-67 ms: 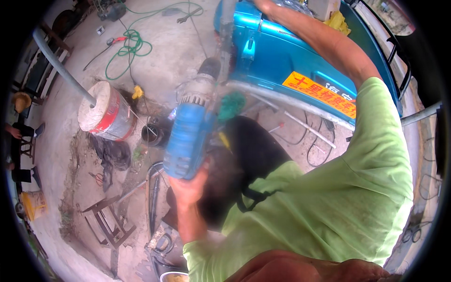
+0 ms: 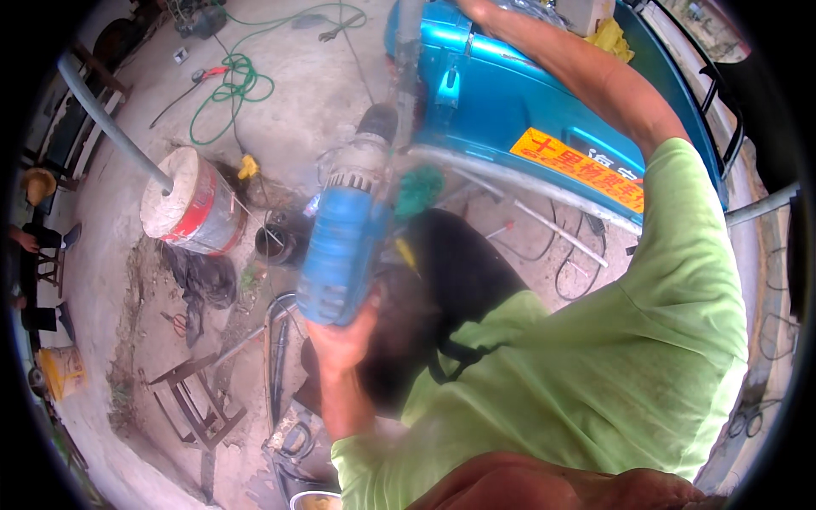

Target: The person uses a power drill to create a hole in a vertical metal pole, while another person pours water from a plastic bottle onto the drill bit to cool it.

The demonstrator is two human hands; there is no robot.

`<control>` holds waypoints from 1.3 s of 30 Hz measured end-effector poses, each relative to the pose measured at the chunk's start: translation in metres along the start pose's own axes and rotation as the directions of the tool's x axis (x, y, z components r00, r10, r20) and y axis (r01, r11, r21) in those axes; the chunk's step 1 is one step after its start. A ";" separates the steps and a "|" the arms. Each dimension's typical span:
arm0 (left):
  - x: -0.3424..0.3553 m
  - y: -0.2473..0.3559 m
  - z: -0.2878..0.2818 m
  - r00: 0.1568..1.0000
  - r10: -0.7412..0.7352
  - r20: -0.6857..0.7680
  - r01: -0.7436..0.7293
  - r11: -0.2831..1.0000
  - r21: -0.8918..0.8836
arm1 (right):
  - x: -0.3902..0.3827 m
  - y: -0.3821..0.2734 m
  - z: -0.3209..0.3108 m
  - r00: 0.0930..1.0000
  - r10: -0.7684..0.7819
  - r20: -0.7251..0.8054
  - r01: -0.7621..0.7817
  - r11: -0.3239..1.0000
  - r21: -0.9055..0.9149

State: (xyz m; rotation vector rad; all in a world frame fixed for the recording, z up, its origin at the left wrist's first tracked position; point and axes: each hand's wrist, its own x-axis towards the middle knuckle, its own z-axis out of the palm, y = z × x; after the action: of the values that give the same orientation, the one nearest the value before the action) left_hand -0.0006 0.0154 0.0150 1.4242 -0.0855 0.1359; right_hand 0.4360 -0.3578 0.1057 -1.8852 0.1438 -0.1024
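Blue plastic power drill with a pale grey front housing and dark chuck (image 2: pixel 338 221) is held above the black-trousered leg (image 2: pixel 459 255), its chuck pointed up beside the upright grey metal pole (image 2: pixel 410 51). Its rear is gripped by the left hand (image 2: pixel 344 336), curled closed, most fingers hidden. The right hand (image 2: pixel 478 12) is placed at the top edge of the glossy blue metal vehicle body (image 2: pixel 493 110); being partly cut off, how far it is opened cannot be told. If the chuck were caught on the pole, the drill could be twisted aside, since one hand alone supports it. The blue casing looks ribbed and slightly blurred, the housing slotted.
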 end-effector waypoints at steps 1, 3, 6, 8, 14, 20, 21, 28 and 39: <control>0.000 0.001 0.002 1.000 -0.014 0.004 0.014 1.000 -0.015 | -0.001 -0.002 -0.003 1.000 0.005 0.001 -0.005 1.000 0.001; -0.002 0.004 0.005 0.999 -0.041 0.007 0.042 0.998 -0.036 | -0.002 -0.001 -0.005 1.000 0.012 0.010 -0.012 1.000 0.009; -0.002 0.001 0.005 0.999 -0.026 0.045 0.028 0.999 -0.035 | 0.023 0.018 -0.012 0.998 -0.061 0.020 0.061 0.998 0.031; -0.002 -0.006 0.000 0.999 -0.050 -0.005 0.050 0.999 0.010 | 0.021 0.013 -0.010 0.997 0.006 0.078 -0.016 0.991 0.129; 0.002 0.002 -0.002 0.987 -0.142 -0.080 0.143 0.990 0.007 | 0.017 0.008 -0.007 0.974 0.118 0.194 -0.151 0.974 0.169; 0.007 -0.011 0.002 0.999 -0.002 -0.038 0.004 0.999 0.051 | 0.006 0.005 -0.020 0.999 0.031 0.036 -0.034 0.997 0.072; 0.007 -0.015 0.000 0.995 0.040 -0.094 -0.030 0.994 0.101 | 0.008 0.008 -0.008 0.999 0.003 0.045 -0.007 0.997 0.081; 0.001 0.003 0.020 0.972 -0.221 -0.082 0.182 0.926 -0.330 | -0.017 -0.009 0.002 0.996 0.068 0.056 -0.073 0.992 0.103; -0.027 -0.019 0.072 0.932 -0.361 0.028 0.168 0.365 -0.916 | -0.034 -0.024 -0.004 0.999 0.046 0.023 -0.045 0.998 -0.041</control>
State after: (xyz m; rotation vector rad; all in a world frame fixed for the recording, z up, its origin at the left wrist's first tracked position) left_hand -0.0225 -0.0598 0.0032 0.2605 0.2144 -0.0669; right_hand 0.4034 -0.3487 0.1300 -1.9219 0.1736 -0.0462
